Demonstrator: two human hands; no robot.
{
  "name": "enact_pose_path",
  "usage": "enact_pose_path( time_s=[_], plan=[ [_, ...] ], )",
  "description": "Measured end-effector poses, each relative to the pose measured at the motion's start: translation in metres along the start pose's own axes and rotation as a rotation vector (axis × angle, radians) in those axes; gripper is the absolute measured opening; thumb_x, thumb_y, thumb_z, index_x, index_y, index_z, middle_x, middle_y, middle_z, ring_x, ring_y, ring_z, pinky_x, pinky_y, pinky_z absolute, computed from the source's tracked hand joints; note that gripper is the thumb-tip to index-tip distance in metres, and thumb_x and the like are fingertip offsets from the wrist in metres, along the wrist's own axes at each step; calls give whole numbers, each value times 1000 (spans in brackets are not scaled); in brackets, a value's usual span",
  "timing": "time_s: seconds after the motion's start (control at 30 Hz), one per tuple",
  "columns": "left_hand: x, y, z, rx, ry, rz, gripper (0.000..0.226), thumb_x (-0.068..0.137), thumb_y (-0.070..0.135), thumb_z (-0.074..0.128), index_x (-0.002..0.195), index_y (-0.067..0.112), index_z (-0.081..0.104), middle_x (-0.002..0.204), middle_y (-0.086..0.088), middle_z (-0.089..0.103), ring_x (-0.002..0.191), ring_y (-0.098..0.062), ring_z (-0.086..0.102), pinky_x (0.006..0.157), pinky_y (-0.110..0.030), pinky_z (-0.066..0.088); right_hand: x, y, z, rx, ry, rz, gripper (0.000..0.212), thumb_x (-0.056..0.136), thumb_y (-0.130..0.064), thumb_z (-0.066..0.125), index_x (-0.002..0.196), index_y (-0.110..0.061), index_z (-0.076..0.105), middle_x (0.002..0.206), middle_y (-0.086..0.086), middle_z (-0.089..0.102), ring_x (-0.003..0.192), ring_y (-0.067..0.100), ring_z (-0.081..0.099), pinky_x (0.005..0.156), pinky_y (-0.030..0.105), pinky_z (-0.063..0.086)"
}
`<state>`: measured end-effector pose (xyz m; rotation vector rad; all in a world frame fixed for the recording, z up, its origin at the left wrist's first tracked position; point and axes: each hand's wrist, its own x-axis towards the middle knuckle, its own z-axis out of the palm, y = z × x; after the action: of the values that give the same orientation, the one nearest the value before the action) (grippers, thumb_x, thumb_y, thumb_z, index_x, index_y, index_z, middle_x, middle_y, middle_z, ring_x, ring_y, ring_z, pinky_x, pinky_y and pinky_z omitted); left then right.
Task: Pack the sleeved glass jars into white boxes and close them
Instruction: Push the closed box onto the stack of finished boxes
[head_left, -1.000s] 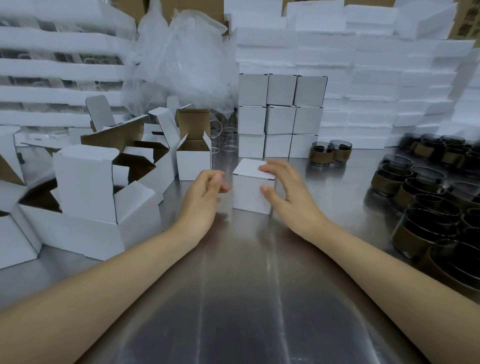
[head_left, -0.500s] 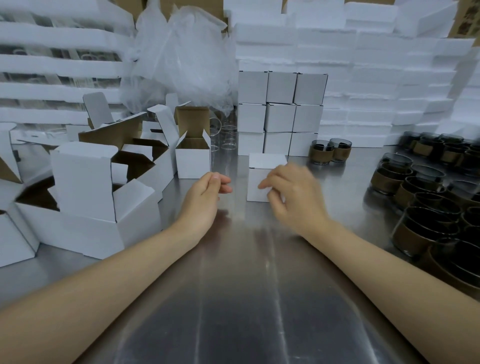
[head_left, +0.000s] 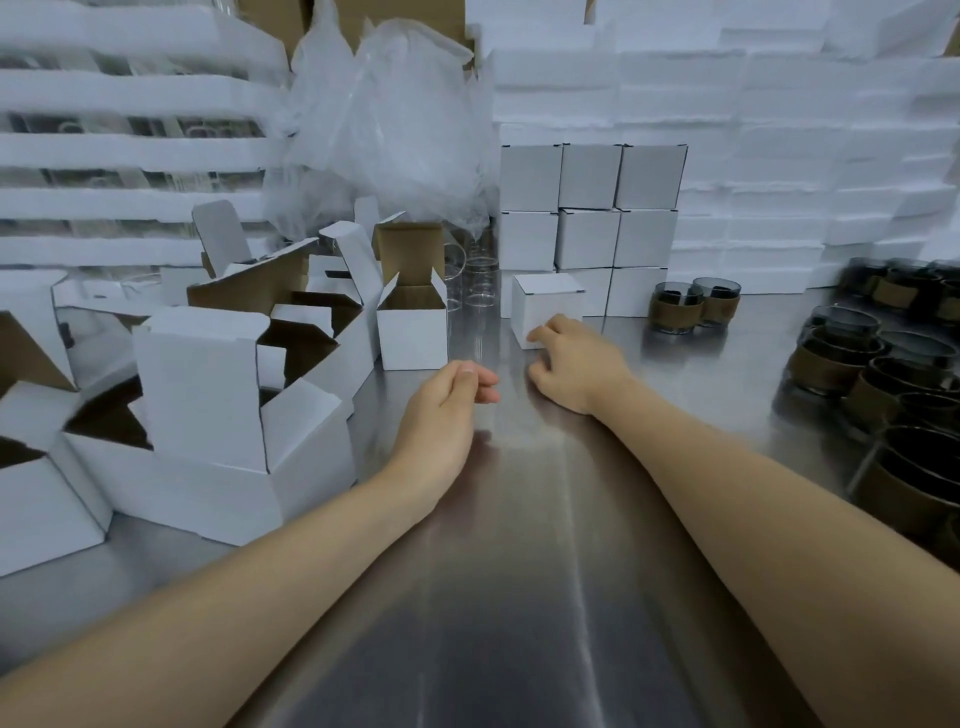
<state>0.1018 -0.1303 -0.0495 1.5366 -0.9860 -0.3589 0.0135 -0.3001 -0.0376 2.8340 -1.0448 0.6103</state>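
Sleeved glass jars (head_left: 883, 374), dark glass in brown sleeves, are standing crowded along the right side of the desk (head_left: 519, 597) in the head view, the only view. A pair of jars (head_left: 693, 306) is standing apart from them, near the stack of closed boxes (head_left: 589, 228) at the back.

The desk is bare brushed metal and is reflecting light down its middle. Open boxes (head_left: 208, 395), flaps up, are lying heaped on the left. White foam trays (head_left: 753, 156) are walling the rear, with a crumpled plastic bag (head_left: 384, 114) sagging between them.

One closed white box (head_left: 548, 306) is sitting on the desk just in front of the stack. The right hand (head_left: 576, 364) is resting against its near lower face with fingers bent; whether it is gripping or merely touching cannot be told. The left hand (head_left: 447, 410) is hovering beside it, apart from the box, fingers loosely curled and thumb lying on the forefinger, holding nothing.

The frame edge is cutting off the right-hand jars. The closed white box is hiding part of the stack's bottom row. Clear glasses (head_left: 470, 280) are showing only partly behind an open box, under the bag.
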Motion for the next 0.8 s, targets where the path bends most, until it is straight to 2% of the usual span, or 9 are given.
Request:
enact_pose_path(
  time_s=[0.23,0.3,0.37,0.43,0.5,0.57,0.67,0.73,0.8],
  plan=[
    [2,-1,0,-3,-7,-6,35,102,26,32,83,27,61,89,6,67,92,-8,62,60,-5,41,12,4,5,79,-70,-14,32,90,-24,47,117,-14,62,127,8,52,113,30,52,92,37,43],
    [2,0,1,4,-5,-9,36,102,26,32,82,27,61,89,6,68,94,-11,62,69,-11,45,9,2,3,79,-2,-31,36,90,-21,47,124,-15,58,130,6,52,117,28,50,89,36,44],
    [2,0,2,28,-3,-13,36,102,26,32,81,28,61,88,8,68,95,-12,62,82,-26,45,4,-9,2,87,134,-116,41,89,-16,48,130,-16,54,128,5,52,117,26,50,82,36,44],
    [2,2,4,36,4,-17,37,102,26,32,79,28,61,83,9,68,91,-12,62,82,-30,44,2,-33,4,226,220,-165,47,89,-13,49,136,-17,49,126,6,51,110,25,53,80,38,46],
    [4,2,4,10,23,-29,37,101,23,34,76,28,61,76,10,65,81,-10,61,75,-29,43,3,-60,7,349,217,-164,60,88,-9,51,144,-21,36,133,8,43,104,25,54,78,35,45],
    [5,1,4,-10,57,-53,36,100,21,36,73,27,60,73,10,62,77,-10,58,72,-28,42,6,-77,10,365,206,-188,70,86,-3,50,149,-23,28,146,11,29,110,30,52,80,36,46],
    [6,-1,5,-15,54,-64,37,100,22,36,74,28,62,78,8,63,88,-17,60,83,-35,46,17,-81,9,331,167,-201,79,84,4,46,151,-29,21,159,12,0,126,33,41,88,37,47],
    [6,-1,6,-3,43,-63,37,99,23,36,75,30,63,83,8,66,93,-17,61,87,-37,46,27,-82,11,343,95,-235,75,90,-1,46,152,-32,17,161,7,-7,130,30,39,86,35,43],
    [6,-1,6,9,32,-59,37,99,23,35,76,31,63,86,7,67,96,-17,61,88,-35,45,35,-83,14,471,55,-235,62,99,-18,44,153,-28,16,162,3,-1,133,29,36,94,35,39]
  ],
)
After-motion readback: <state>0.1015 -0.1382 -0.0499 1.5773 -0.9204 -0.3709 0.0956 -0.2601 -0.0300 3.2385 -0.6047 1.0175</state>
